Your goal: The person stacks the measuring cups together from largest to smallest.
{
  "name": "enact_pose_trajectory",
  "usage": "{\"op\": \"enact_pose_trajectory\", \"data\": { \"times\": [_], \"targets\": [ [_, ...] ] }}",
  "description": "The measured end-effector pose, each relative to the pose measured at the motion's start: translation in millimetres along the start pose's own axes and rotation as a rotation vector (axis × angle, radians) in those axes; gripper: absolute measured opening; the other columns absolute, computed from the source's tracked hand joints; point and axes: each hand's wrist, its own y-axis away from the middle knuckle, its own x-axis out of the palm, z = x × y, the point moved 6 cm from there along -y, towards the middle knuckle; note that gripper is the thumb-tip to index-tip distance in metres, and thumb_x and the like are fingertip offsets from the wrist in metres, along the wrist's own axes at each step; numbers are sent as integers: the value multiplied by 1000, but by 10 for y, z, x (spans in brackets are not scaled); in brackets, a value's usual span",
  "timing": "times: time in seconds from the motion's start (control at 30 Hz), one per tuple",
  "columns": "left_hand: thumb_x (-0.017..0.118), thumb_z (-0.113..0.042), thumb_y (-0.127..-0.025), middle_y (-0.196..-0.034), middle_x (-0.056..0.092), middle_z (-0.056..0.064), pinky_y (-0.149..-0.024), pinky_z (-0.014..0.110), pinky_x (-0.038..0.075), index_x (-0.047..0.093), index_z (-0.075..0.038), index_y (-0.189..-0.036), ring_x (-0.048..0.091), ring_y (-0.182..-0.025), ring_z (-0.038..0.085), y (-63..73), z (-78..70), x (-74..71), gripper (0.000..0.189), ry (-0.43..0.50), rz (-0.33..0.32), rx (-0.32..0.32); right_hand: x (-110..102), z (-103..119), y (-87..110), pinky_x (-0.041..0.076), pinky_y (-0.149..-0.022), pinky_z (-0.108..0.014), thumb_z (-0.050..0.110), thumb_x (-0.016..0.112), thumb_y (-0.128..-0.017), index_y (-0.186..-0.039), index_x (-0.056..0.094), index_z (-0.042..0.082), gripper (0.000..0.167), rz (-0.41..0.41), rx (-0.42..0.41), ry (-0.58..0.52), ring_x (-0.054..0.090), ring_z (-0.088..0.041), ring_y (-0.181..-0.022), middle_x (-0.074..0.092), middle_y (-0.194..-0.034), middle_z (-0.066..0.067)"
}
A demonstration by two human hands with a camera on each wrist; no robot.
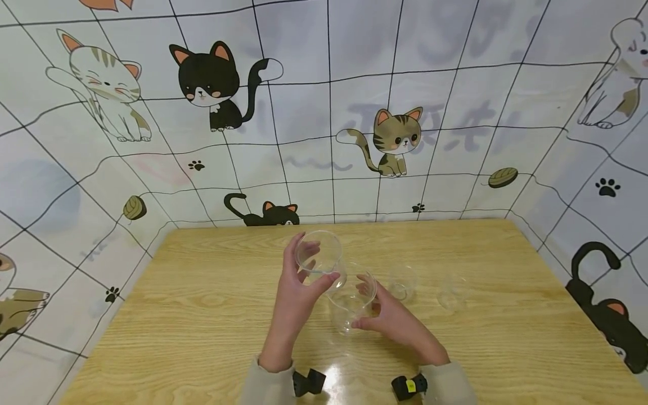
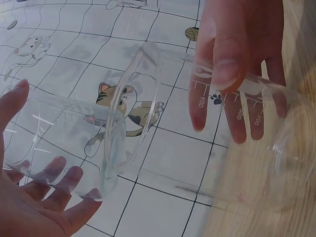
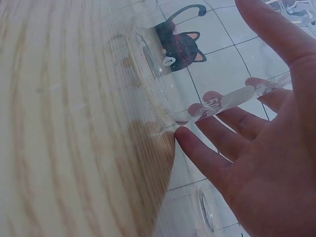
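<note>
While left hand is cupping smaller beaker, right hand is pinching larger beaker; I'm reading nesting, next move seemingly calling for careful centring.

A small clear beaker is held with its base at the mouth of a larger clear beaker bearing white graduations.

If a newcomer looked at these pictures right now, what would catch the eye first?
Probably the cartoon cats on the backdrop behind and beside the table. Next would come the left hand, holding a clear beaker over the table, and the right hand with a second beaker close to it.
</note>
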Motion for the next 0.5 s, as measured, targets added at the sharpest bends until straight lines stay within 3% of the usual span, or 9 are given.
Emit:
{"op": "enact_pose_trajectory", "data": {
  "times": [0.2,0.5],
  "targets": [
    [74,-25,-73,-125,45,-3,-97,38,34,25,-32,-136,40,-118,10,-16,114,78,80,-20,20,-1,-6,1,-15,36,-93,-46,30,76,-69,-139,23,30,88,-12,-10,0,41,-22,-118,41,-132,-3],
    [73,-14,-74,-127,45,9,-99,44,31,26,-17,-136,39,-120,22,42,-134,175,78,16,35,5,-16,173,66,34,-94,-49,26,76,-71,-139,23,28,87,-11,-5,-31,39,-30,-119,38,-134,-9]
  ]
}}
